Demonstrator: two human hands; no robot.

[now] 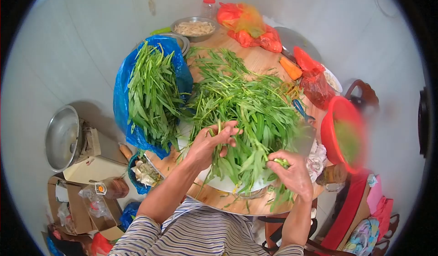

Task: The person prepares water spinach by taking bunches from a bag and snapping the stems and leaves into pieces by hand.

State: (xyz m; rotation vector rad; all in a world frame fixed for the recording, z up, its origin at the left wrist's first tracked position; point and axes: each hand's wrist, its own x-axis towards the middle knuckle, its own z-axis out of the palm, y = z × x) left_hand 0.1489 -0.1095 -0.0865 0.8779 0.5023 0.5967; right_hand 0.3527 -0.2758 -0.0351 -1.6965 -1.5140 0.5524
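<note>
A large heap of leafy green stems (255, 105) covers the middle of the round wooden table. Over its near edge is my left hand (213, 143), its fingers curled around a thin green stem. My right hand (291, 170) is closed on a small bunch of green stems at the near right of the heap, with leaves hanging below it. More leafy stems (153, 91) lie in an open blue plastic bag (122, 107) to the left. Part of a white board or plate (223, 183) shows under the greens.
A red basin (329, 135) with greens stands right, near garlic (315, 161) and a jar (331, 175). Toward the back are a carrot (290, 68), red bags (248, 25) and a metal bowl (195, 38). Another metal basin (61, 137) and cardboard boxes (73, 206) are left.
</note>
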